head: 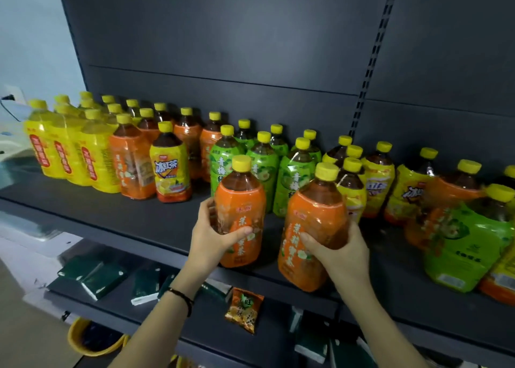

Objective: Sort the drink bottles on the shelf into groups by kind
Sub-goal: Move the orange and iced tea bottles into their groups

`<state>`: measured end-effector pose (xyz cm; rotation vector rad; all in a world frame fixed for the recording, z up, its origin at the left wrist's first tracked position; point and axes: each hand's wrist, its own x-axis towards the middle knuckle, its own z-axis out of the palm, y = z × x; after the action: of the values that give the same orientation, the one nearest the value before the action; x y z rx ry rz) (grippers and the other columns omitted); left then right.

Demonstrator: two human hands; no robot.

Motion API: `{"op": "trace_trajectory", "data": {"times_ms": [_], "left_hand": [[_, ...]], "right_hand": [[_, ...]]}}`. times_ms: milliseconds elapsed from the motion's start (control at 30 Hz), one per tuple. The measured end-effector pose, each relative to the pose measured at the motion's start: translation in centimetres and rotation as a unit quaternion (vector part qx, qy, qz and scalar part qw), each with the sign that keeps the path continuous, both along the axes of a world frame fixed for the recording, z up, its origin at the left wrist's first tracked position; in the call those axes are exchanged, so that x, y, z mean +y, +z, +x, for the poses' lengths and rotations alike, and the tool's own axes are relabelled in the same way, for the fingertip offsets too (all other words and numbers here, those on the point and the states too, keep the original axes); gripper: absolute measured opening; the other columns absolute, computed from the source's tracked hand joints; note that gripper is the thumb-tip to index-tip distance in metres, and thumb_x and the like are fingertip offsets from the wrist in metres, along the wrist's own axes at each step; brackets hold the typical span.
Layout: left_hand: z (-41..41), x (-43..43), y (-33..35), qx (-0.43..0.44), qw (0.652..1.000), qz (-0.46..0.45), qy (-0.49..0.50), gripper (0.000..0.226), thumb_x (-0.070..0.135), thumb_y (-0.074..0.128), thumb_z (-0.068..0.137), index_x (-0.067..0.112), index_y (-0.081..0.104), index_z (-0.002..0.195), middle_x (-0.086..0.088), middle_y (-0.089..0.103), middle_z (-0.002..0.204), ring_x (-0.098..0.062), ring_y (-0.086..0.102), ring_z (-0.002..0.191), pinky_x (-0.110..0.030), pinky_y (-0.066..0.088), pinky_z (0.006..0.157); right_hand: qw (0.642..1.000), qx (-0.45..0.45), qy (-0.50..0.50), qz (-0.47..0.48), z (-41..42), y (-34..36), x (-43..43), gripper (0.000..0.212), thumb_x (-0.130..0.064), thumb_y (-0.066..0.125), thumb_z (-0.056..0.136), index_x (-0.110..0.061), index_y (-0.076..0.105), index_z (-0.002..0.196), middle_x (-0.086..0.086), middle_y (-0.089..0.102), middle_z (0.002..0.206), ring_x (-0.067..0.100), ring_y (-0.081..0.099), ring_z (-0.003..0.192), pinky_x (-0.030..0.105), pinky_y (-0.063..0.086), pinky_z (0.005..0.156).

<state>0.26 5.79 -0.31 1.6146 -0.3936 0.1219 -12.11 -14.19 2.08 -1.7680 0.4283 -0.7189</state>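
My left hand (214, 235) grips an orange-label tea bottle (241, 200) with a yellow cap, held at the front of the dark shelf (156, 223). My right hand (338, 252) grips a second orange-label bottle (312, 228), tilted slightly left. Behind them stand green-label bottles (263, 167). Far left is a group of clear yellow-label bottles (67, 150), then orange-label bottles (131, 161) and one yellow iced-tea bottle (170, 164). More yellow iced-tea bottles (377, 178) and mixed green and orange bottles (468, 236) crowd the right.
The dark back panel (250, 47) rises behind the bottles. A lower shelf holds dark green packets (106, 280) and an orange snack bag (243, 310). A yellow basket (92, 340) sits on the floor at lower left.
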Motion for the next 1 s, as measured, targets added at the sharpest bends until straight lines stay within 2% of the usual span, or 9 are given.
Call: {"op": "trace_trajectory", "data": {"times_ms": [133, 267, 400, 567, 633, 700, 867, 933, 1000], "left_hand": [[3.1, 5.0, -0.2, 0.006, 1.0, 0.003, 0.014, 0.098, 0.052, 0.088, 0.046, 0.031, 0.038, 0.129, 0.013, 0.055, 0.12, -0.002, 0.057, 0.106, -0.026, 0.051, 0.082], [6.5, 10.1, -0.4, 0.014, 0.999, -0.002, 0.037, 0.1, 0.047, 0.089, 0.049, 0.027, 0.039, 0.133, 0.004, 0.056, 0.126, -0.011, 0.058, 0.11, -0.038, 0.052, 0.09], [9.7, 14.8, -0.7, 0.024, 0.998, -0.013, 0.051, 0.103, 0.057, 0.084, 0.042, 0.032, 0.039, 0.131, 0.008, 0.058, 0.125, -0.008, 0.06, 0.108, -0.032, 0.052, 0.086], [13.6, 19.9, -1.0, 0.023, 0.998, 0.002, 0.067, 0.104, 0.061, 0.082, 0.045, 0.031, 0.039, 0.134, 0.007, 0.059, 0.125, -0.012, 0.06, 0.11, -0.044, 0.053, 0.092], [15.1, 21.5, -1.1, 0.02, 0.998, 0.004, 0.068, 0.101, 0.062, 0.082, 0.047, 0.032, 0.039, 0.134, 0.006, 0.059, 0.126, -0.013, 0.06, 0.111, -0.046, 0.052, 0.093], [16.2, 22.9, -1.1, 0.019, 0.997, 0.003, 0.073, 0.1, 0.063, 0.081, 0.049, 0.033, 0.039, 0.135, 0.006, 0.059, 0.127, -0.014, 0.059, 0.113, -0.047, 0.051, 0.094], [18.7, 25.6, -1.1, -0.002, 0.995, 0.039, 0.096, 0.097, 0.067, 0.08, 0.053, 0.028, 0.047, 0.135, 0.0, 0.054, 0.13, -0.02, 0.056, 0.117, -0.047, 0.05, 0.095], [19.6, 26.5, -1.2, -0.013, 0.994, 0.051, 0.098, 0.097, 0.072, 0.075, 0.051, 0.027, 0.05, 0.133, -0.003, 0.05, 0.13, -0.022, 0.054, 0.117, -0.046, 0.05, 0.095], [20.4, 27.1, -1.4, -0.015, 0.995, 0.045, 0.091, 0.096, 0.073, 0.074, 0.05, 0.028, 0.05, 0.132, -0.001, 0.051, 0.131, -0.022, 0.054, 0.117, -0.05, 0.049, 0.096]], "right_hand": [[1.0, 0.001, 0.018, 0.006, 4.6, -1.0, 4.8, 0.085, -0.054, 0.086, 0.046, -0.038, 0.049, 0.121, -0.016, 0.061, 0.113, 0.013, 0.06, 0.106, 0.045, 0.053, 0.092], [0.999, 0.018, 0.051, 0.003, 8.9, -1.0, 8.7, 0.082, -0.04, 0.089, 0.056, -0.038, 0.045, 0.124, -0.009, 0.059, 0.119, 0.017, 0.058, 0.111, 0.041, 0.05, 0.095], [0.997, 0.008, 0.081, 0.019, 12.1, -1.2, 12.4, 0.081, -0.038, 0.088, 0.06, -0.039, 0.042, 0.126, -0.007, 0.058, 0.122, 0.015, 0.058, 0.11, 0.037, 0.05, 0.092], [0.992, 0.025, 0.117, 0.027, 15.7, -1.3, 16.2, 0.096, -0.059, 0.081, 0.046, -0.046, 0.036, 0.13, -0.008, 0.054, 0.128, 0.016, 0.055, 0.116, 0.042, 0.05, 0.096], [0.99, 0.026, 0.135, 0.036, 17.2, -1.3, 18.0, 0.102, -0.052, 0.085, 0.053, -0.047, 0.025, 0.135, -0.007, 0.049, 0.132, 0.016, 0.052, 0.118, 0.037, 0.049, 0.093], [0.987, 0.018, 0.156, 0.04, 18.6, -1.3, 19.8, 0.096, -0.044, 0.086, 0.06, -0.049, 0.019, 0.129, -0.005, 0.045, 0.132, 0.015, 0.051, 0.118, 0.031, 0.047, 0.089], [0.974, 0.026, 0.225, 0.024, 22.3, -1.5, 23.5, 0.083, -0.039, 0.081, 0.071, -0.045, 0.018, 0.124, -0.003, 0.044, 0.137, 0.011, 0.052, 0.118, 0.03, 0.05, 0.091], [0.971, 0.021, 0.239, 0.014, 23.6, -1.7, 25.0, 0.082, -0.042, 0.077, 0.075, -0.043, 0.018, 0.131, -0.004, 0.043, 0.139, 0.013, 0.05, 0.122, 0.032, 0.05, 0.094], [0.972, 0.025, 0.234, 0.001, 24.7, -1.8, 26.1, 0.09, -0.057, 0.074, 0.071, -0.044, 0.017, 0.139, -0.007, 0.04, 0.143, 0.014, 0.047, 0.126, 0.038, 0.049, 0.099]]}}
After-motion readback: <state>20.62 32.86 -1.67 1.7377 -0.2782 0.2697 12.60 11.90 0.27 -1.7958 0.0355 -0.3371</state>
